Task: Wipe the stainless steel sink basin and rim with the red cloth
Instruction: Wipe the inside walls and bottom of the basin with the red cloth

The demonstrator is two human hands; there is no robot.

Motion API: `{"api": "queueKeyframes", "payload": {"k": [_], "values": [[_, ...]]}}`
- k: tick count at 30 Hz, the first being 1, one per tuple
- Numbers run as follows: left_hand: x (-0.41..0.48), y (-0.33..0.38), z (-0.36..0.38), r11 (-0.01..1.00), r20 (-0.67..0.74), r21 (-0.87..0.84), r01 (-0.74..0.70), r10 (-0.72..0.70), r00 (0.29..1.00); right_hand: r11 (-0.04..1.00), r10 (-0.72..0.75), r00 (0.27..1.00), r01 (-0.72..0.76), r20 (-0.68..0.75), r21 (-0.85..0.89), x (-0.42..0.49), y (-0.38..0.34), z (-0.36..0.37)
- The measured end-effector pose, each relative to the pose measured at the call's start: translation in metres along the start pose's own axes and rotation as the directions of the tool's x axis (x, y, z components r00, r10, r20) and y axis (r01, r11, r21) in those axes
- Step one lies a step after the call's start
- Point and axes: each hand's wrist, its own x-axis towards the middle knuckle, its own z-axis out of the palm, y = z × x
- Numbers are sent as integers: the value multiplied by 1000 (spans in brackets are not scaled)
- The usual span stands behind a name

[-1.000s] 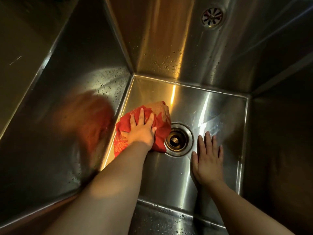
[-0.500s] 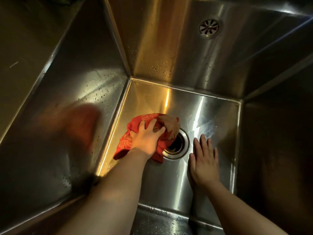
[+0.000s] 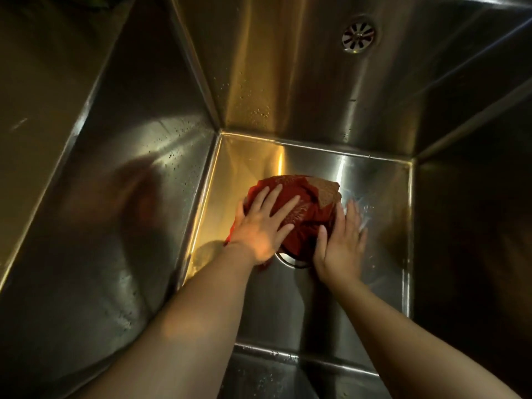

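Pressing down from above, the left hand [image 3: 263, 226] lies flat on the red cloth [image 3: 302, 203], its fingers straight and fanned out, with nothing curled round the fabric: a palm push, not a grasp. The cloth sits bunched on the floor of the sink basin [image 3: 374, 182], right over the drain [image 3: 290, 262], of which only the near arc of the metal ring shows below the fabric. The right hand [image 3: 342, 243] lies just right of the drain, fingers straight and together along the cloth's edge. The thumb seems to touch the fabric, though blur at the fingertips leaves that contact uncertain. Neither hand is closed on anything.

A second ago the cloth lay left of the drain, which was fully in view, and the right hand rested flat on the floor to the drain's right, apart from the cloth. Since then the left hand has swept the cloth rightward across the drain, and the right hand has closed up against it. As I read it, the floor left of the drain has had its pass and the stroke now covers the drain ring itself.

Droplets [image 3: 253, 110] cling to the wall behind the drain, below the overflow outlet [image 3: 358, 38], and to the wall left of it. The walls probably remain to be wiped, as does the rim [image 3: 43, 96] far up-left of the drain.
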Motion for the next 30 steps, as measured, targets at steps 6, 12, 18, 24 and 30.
{"api": "queueKeyframes", "payload": {"k": [6, 12, 18, 24, 30], "values": [[-21, -36, 4, 952, -86, -124, 280, -291, 953, 968, -242, 959, 250, 147, -37, 19, -60, 13], [-23, -50, 10, 949, -54, -108, 296, -303, 951, 947, -162, 914, 249, 371, -201, 35, -77, 26], [-19, -50, 13, 959, 17, -55, 276, -276, 961, 921, -205, 927, 291, 313, -259, 38, -85, 15], [-10, -42, 6, 974, 10, -5, 228, -228, 974, 894, -314, 910, 380, 272, -239, 48, -90, 2], [19, -8, -7, 986, -41, -7, 164, -164, 986, 904, -219, 966, 255, 138, -345, 70, -73, -23]]}}
